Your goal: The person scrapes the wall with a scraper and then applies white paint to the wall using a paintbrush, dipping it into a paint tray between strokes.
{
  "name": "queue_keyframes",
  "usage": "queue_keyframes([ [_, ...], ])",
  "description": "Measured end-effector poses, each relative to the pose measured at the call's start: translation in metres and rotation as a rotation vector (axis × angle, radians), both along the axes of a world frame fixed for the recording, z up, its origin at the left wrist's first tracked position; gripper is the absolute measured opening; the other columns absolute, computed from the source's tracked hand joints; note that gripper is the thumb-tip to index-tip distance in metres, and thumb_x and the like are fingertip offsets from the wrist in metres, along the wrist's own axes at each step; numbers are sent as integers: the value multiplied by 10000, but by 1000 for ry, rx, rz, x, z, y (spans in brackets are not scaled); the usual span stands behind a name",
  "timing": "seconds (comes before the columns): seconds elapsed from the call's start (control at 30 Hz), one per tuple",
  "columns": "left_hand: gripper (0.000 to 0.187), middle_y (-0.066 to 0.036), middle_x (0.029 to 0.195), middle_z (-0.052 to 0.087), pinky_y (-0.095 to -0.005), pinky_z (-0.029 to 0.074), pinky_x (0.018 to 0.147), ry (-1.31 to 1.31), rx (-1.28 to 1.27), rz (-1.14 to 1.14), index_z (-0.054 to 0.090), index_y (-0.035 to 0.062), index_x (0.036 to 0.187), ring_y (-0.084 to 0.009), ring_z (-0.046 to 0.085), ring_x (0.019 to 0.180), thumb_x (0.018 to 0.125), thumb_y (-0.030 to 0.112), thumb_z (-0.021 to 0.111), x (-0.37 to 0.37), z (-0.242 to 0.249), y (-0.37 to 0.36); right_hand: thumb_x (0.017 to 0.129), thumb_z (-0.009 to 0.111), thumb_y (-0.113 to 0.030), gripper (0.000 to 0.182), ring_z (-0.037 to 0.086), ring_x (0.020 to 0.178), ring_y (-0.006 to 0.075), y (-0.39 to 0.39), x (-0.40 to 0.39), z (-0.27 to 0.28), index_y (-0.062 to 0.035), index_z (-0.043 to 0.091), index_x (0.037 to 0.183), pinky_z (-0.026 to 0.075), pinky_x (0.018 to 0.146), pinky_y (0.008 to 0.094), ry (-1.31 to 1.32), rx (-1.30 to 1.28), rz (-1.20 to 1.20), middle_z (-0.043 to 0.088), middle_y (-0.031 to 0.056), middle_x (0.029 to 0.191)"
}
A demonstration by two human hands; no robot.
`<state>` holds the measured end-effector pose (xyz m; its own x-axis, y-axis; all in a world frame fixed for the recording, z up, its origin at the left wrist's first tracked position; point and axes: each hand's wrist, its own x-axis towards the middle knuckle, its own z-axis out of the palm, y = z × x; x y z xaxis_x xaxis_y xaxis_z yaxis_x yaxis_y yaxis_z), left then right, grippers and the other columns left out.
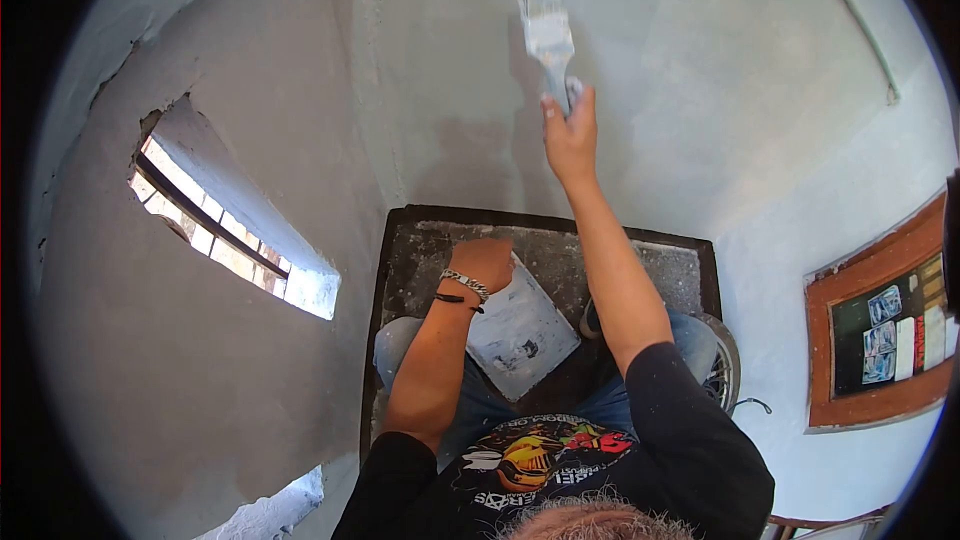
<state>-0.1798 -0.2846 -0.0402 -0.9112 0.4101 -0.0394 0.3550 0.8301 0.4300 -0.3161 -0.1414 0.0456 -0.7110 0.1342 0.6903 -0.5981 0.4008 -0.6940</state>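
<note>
My right hand [572, 143] is raised in front of the wall and closed around the handle of a wide paintbrush [550, 35]. White paint coats the brush's bristles and ferrule, and its tip points up against the grey-green wall [450, 50]. Lower down, my left hand [484, 265] is closed at the upper corner of a flat, square white board [525, 325] smeared with paint. Its fingers are partly hidden, but they appear to grip the board's edge. The board lies tilted over my lap, with a dark smudge near its lower part.
Below me is a dark-edged, paint-spotted platform [650, 265]. On the left wall is a barred, slanted window opening [215, 225] with broken edges. A wooden-framed panel [822, 340] is at right. Beside my leg stands a round spoked metal object [722, 370]. A pipe [850, 10] runs along the upper right wall.
</note>
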Motion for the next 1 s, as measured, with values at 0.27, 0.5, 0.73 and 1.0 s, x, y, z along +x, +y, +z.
queue_keyframes([
  [0.27,240,-164,855,674,-478,498,706,-16,-19,10,617,53,960,-346,651,835,842,259,580,1,3,-5,869,586,-154,317,615,814,439,-39,-8,-70,51,519,1101,465,707,490,-139,190,-175,620,274,856],
  [0.5,259,-172,880,673,-489,494,733,-63,-41,4,619,49,985,-359,645,860,855,266,565,5,8,-9,914,532,-163,216,593,711,302,-29,47,-121,31,533,1012,463,637,402,-339,129,-110,605,158,787],
  [0.73,220,-165,841,665,-496,486,707,-3,13,21,607,54,915,-360,640,838,841,257,567,2,-5,-8,950,455,-207,250,557,651,370,-29,-7,23,26,540,918,439,624,426,-272,-7,-37,582,221,736],
  [1.0,233,-182,872,668,-497,491,727,-34,-28,12,625,52,951,-360,643,866,837,250,575,9,5,-7,892,518,-195,238,565,671,312,-14,14,-146,30,545,818,438,641,430,-525,216,-107,582,204,711],
])
